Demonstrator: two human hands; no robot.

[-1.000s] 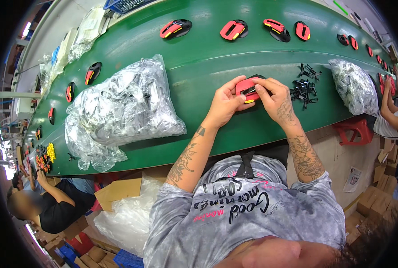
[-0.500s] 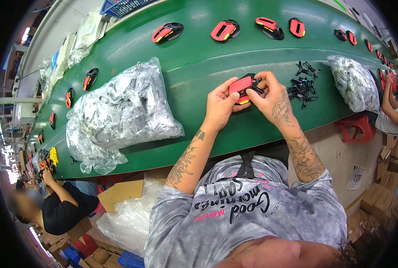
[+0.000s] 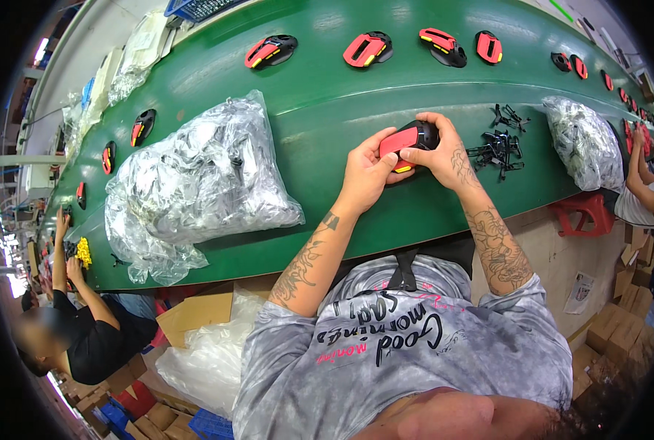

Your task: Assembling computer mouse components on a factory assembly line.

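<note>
My left hand (image 3: 366, 174) grips the near left side of a red-and-black plastic housing (image 3: 400, 141) with yellow accents, its thumb on the red top. On the other side my right hand (image 3: 446, 157) is closed round the dark rounded end, thumb pressed against the red panel's edge. The housing is held just above the green work surface (image 3: 327, 183). Whether a small part sits under my right fingers is hidden. To the right of my right hand lies a loose pile of small black plastic brackets (image 3: 500, 150).
A big clear bag of parts (image 3: 209, 172) lies to my left, another bag (image 3: 582, 143) to the right. Several similar housings (image 3: 368, 50) sit in a row along the far side. A co-worker (image 3: 99, 323) is at the left, a red stool (image 3: 585, 214) at the right.
My right fingers have moved from a small black part at the housing's open slot to around its dark end. The black part no longer shows. The co-worker at left has stretched an arm out.
</note>
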